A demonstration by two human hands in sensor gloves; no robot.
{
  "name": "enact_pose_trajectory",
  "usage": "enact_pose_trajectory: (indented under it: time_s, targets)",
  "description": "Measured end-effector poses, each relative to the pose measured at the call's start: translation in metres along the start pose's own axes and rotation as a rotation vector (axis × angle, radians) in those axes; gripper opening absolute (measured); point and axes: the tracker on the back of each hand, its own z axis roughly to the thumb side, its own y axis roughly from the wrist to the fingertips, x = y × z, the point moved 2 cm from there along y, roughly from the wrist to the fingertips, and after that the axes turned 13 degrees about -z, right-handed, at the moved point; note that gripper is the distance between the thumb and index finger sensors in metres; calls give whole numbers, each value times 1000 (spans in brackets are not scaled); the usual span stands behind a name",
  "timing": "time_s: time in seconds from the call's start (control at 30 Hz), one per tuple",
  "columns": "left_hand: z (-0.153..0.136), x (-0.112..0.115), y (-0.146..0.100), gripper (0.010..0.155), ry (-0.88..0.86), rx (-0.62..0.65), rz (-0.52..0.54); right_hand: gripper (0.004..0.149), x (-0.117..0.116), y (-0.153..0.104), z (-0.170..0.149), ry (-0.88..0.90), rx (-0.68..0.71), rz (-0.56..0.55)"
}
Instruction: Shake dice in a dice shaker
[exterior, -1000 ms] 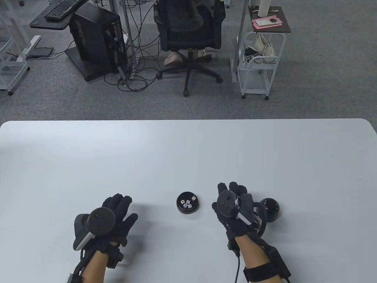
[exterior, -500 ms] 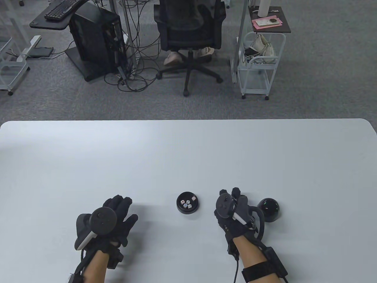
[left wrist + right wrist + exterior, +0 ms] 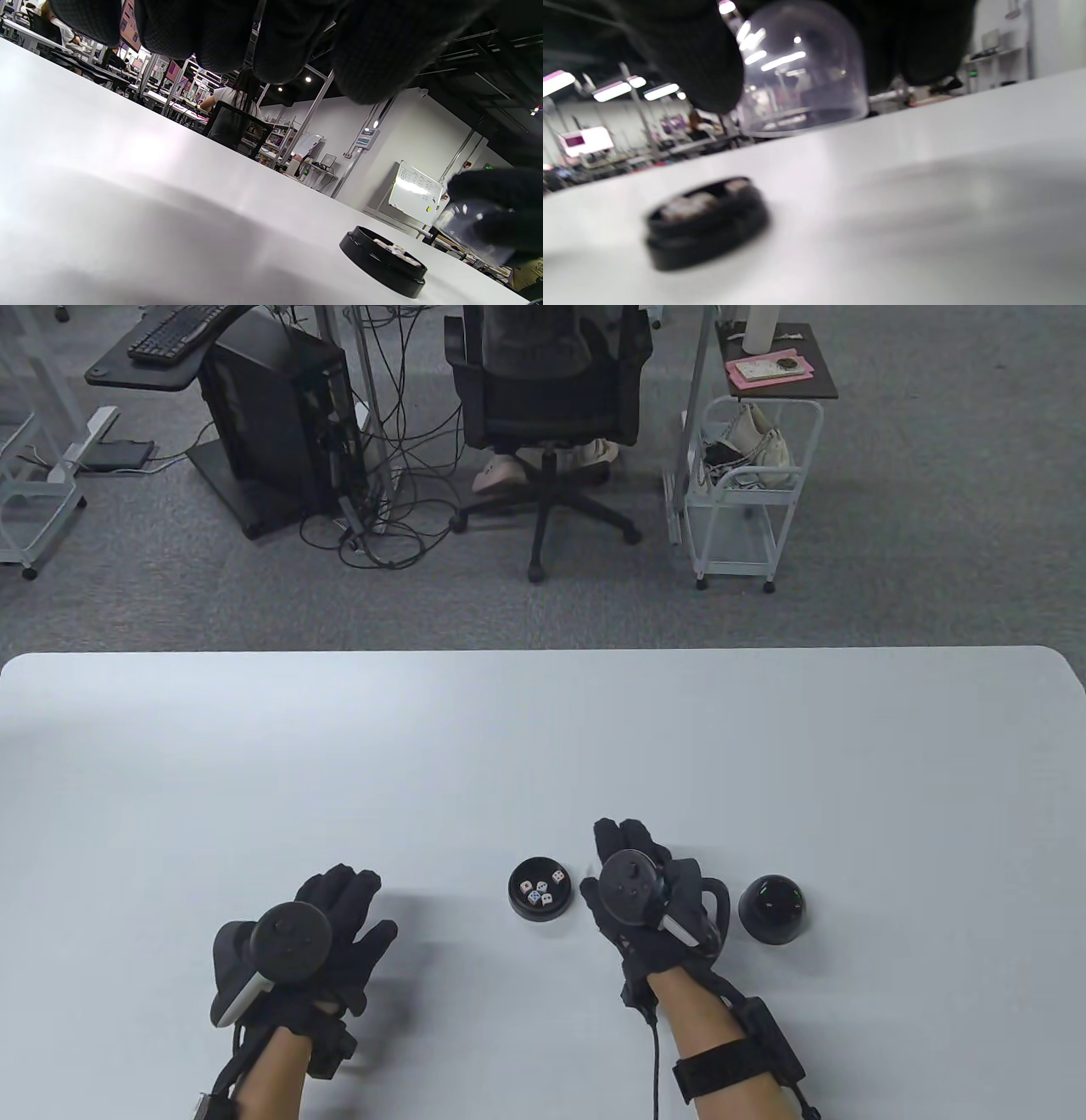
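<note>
The black round shaker base sits on the white table with several white dice in it. It also shows in the left wrist view and, blurred, in the right wrist view. My right hand is just right of the base and holds a clear plastic dome a little above the table; the dome also shows in the left wrist view. My left hand rests flat on the table, left of the base, holding nothing.
A black dome-shaped cover stands on the table right of my right hand. Beyond the table's far edge are an office chair, a computer tower and a white cart.
My right hand has moved left, away from the black cover and up beside the base. The left hand, base and dice have not moved.
</note>
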Motion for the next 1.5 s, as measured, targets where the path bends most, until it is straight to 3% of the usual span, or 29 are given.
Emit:
enact_pose_trajectory:
  time_s: [0.17, 0.47, 0.8, 0.87, 0.97, 1.03, 1.1, 1.17, 1.3, 1.4, 1.5]
  targets:
    - [0, 0, 0, 66, -9, 11, 2, 68, -17, 13, 32, 9, 56, 61]
    - [0, 0, -1, 66, -22, 28, 2, 68, -59, 18, 50, -110, 64, 190]
    - [0, 0, -1, 66, -18, 30, -4, 67, -65, 6, 51, -206, 82, 237]
    - [0, 0, -1, 67, -16, 28, -5, 68, -67, 4, 52, -214, 112, 182]
    - [1, 0, -1, 67, -13, 29, -8, 70, -63, 6, 49, -190, 98, 251]
    - [1, 0, -2, 67, -12, 30, -8, 74, -49, 6, 43, -161, 78, 282]
    - [1, -1, -2, 67, -19, 33, -2, 75, -26, 4, 30, -123, 70, 207]
    - [1, -1, -2, 67, -24, 35, 1, 73, 4, -1, 3, -108, -1, 125]
    - [2, -1, -2, 67, -19, 35, -4, 73, 36, -13, -55, -197, -181, 62]
    - [3, -1, -1, 66, -14, 33, -1, 76, 43, -26, -98, -242, -384, 58]
    - [1, -1, -1, 67, -14, 25, -1, 81, 37, -35, -130, -305, -504, 99]
